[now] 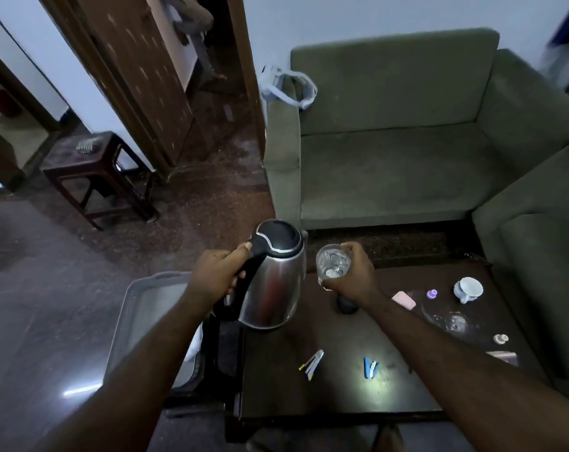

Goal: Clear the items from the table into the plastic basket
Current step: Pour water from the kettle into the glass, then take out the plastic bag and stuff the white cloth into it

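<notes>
My left hand (216, 275) grips the black handle of a steel electric kettle (273, 288), held above the left edge of the dark table (335, 396). My right hand (351, 272) holds a clear drinking glass (332, 261) beside the kettle. The grey plastic basket (139, 308) sits on the floor left of the table, partly hidden by my left arm. On the table lie a white cup (468, 288), a pink case (403, 300), a glass bowl (447, 319), a purple cap (432, 293), pens (312, 363), a blue item (370, 368) and a dark round object (346, 305).
A green sofa (390, 141) stands behind and right of the table. A small dark stool (94, 174) is at the left near a wooden door (139, 76). A white bag (286, 86) hangs over the sofa arm. A small pale object (500, 338) sits near the table's right edge.
</notes>
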Motion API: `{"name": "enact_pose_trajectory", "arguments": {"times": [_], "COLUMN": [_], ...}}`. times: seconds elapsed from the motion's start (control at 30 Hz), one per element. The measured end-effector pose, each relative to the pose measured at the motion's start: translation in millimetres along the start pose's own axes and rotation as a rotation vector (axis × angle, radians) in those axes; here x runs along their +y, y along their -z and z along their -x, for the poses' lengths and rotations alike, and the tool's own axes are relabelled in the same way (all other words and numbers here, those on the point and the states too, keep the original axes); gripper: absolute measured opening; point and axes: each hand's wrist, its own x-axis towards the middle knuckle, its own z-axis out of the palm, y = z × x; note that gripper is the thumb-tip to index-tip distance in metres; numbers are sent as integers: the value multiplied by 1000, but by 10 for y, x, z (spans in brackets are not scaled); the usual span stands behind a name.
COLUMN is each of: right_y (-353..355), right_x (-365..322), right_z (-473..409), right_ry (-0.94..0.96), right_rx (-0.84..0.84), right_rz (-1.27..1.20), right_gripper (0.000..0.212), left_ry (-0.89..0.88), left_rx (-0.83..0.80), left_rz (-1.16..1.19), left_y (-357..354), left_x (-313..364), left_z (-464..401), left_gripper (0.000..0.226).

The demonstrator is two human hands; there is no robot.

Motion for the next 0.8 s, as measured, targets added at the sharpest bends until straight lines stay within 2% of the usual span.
{"name": "enact_pose_trajectory", "arguments": {"times": [0.23,0.37,0.47,0.6,0.8], "right_y": [-385,-793,-1078,-1397,-1660], "right_x": [562,1037,1391,1809,2181], "right_z": [-281,-435,-477,-553,-681], "right_ry": [-23,-90,-84,-73,-58], "right_rx": [-31,-45,-8,-21,-46], "right_rz": [61,27,30,41,14], "right_gripper": [86,84,84,83,81], "left_ry": [76,50,56,96,107], "left_rx": [263,398,466,525,578], "left_rz": [233,266,309,358,309], "left_y": [-542,-978,-1243,-1534,-1782], "left_x": [-884,-1491,-1912,-2392,-2850], "left_z": [-181,-431,-584,-771,-856], "left_gripper": [53,51,53,66,61]}}
